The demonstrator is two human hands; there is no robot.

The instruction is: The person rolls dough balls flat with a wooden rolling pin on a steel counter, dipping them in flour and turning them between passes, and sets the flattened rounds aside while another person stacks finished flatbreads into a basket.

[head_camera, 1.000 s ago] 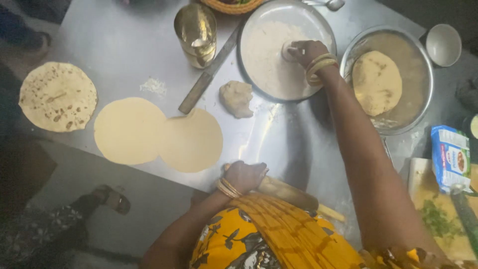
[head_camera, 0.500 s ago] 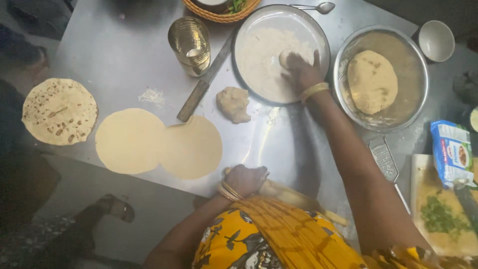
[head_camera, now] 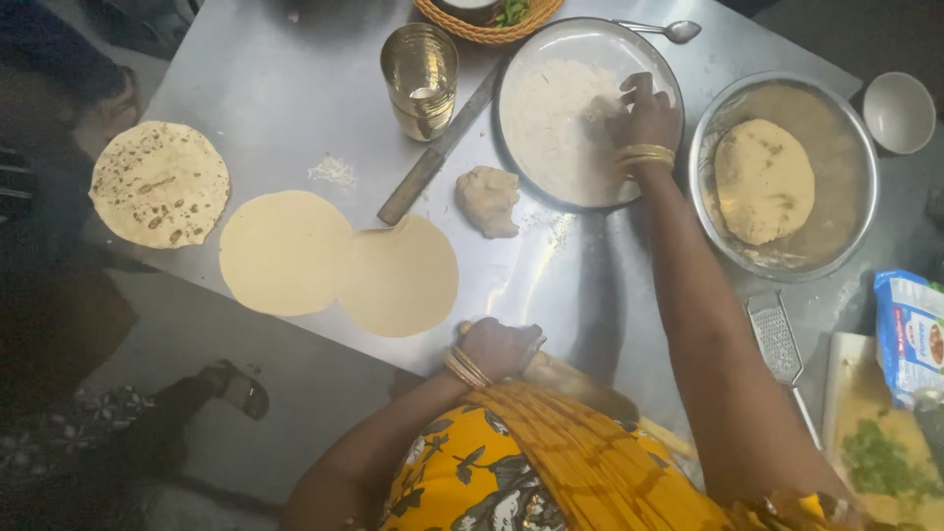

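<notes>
Our right hand (head_camera: 644,113) fingers curled, pressing into flour plate (head_camera: 580,108) at desk (head_camera: 295,88) far side, our left hand (head_camera: 500,346) clenched around rolling pin (head_camera: 570,379) at near edge, dough lump (head_camera: 489,200) between them

You have two raw rolled rounds (head_camera: 285,252) (head_camera: 398,276), one cooked flatbread (head_camera: 159,184), two dough lumps (head_camera: 489,200) (head_camera: 764,181), one tumbler (head_camera: 420,67).

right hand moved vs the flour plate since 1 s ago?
Yes, slightly. The right hand has stayed in the flour plate near its right side, but the fingers, earlier pinched on a small dough piece, now spread flat into the flour. No clear travel across the plate.
</notes>
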